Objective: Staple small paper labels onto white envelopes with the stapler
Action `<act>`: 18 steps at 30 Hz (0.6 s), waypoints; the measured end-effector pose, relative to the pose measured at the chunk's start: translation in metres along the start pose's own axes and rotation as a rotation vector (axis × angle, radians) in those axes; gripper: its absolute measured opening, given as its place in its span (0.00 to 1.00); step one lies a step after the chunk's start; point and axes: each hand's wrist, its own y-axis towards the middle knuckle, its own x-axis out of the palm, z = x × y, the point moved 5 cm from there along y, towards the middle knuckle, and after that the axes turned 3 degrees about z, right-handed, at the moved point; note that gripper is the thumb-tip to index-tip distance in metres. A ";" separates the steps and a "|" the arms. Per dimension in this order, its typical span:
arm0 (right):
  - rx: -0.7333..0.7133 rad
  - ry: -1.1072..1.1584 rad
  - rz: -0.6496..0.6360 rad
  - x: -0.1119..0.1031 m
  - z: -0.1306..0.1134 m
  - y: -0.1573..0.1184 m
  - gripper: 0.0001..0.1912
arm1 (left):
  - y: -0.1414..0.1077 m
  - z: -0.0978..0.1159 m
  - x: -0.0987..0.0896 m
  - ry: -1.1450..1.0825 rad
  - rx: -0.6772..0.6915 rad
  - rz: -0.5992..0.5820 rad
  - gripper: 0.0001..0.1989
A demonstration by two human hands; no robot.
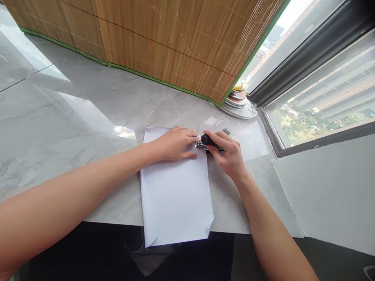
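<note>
White paper [178,199], folded or stacked, lies on the marble-look surface, its lower end reaching past the front edge with bent corners. Across its upper part my left hand [177,143] rests flat, fingers stretched toward the right edge. My right hand [227,154] is wrapped round a black stapler [206,139]. The stapler's metal front end sits at the paper's right edge, close to my left fingertips. Whether its jaws are pressed together on the paper is too small to tell.
A strip of staples [226,132] and a small white slip [211,121] lie beyond the stapler. A bamboo blind [152,43] with green edging hangs at the back. Stacked plates [238,106] stand by the dark window frame [304,50] on the right.
</note>
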 end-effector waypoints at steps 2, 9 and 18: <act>-0.010 -0.025 -0.004 0.002 -0.002 0.000 0.25 | 0.001 0.001 0.000 -0.004 0.003 0.012 0.20; -0.028 -0.077 0.006 0.006 -0.007 -0.001 0.24 | 0.002 0.005 -0.002 0.005 0.028 0.010 0.16; -0.012 -0.080 0.030 0.006 -0.006 -0.003 0.26 | 0.001 0.003 -0.003 -0.037 0.042 0.022 0.16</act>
